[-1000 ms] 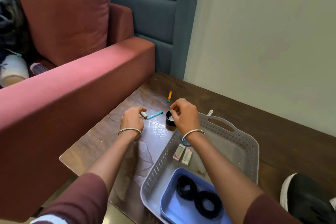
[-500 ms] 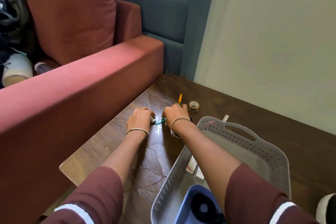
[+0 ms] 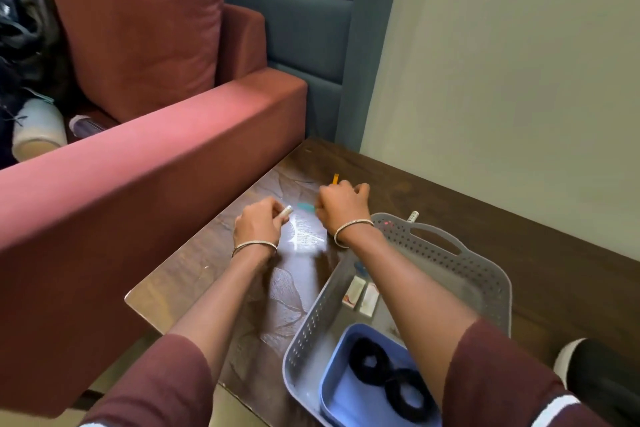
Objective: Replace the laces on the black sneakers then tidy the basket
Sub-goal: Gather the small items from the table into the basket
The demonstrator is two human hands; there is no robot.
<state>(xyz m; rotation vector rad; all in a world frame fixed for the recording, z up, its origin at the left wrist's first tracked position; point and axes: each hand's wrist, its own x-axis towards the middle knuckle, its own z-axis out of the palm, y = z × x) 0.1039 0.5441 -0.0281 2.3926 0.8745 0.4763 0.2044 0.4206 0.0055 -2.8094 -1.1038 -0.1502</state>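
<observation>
well, from the head view my left hand (image 3: pixel 258 227) sits low over the brown wooden bench (image 3: pixel 519 215), its fingers pinching a small whitish cylindrical cap (image 3: pixel 286 211). just beside it my right hand (image 3: pixel 343 204) is curled knuckles-up. a short teal plastic pen (image 3: pixel 306 206) sticks out from under it toward the left hand. i judge those fingers are closed on its barrel, though the grip itself is hidden. a thin orange pencil (image 3: pixel 335 178) lies just beyond.

the grey perforated plastic basket (image 3: pixel 498 274) stands on the bench under my right forearm. it holds two small white boxes (image 3: pixel 360 293) and a blue plastic tray (image 3: pixel 346 395) with two black fabric scrunchies (image 3: pixel 372 360). one black sneaker with a white sole (image 3: pixel 602 385) shows at the lower right, well apart from my hands.

the pen and cap should be light, stiff and smooth, apt to roll, so a pinch across the middle of the barrel suits. the basket looks light and rigid, best lifted by the cut-out in its far rim.
</observation>
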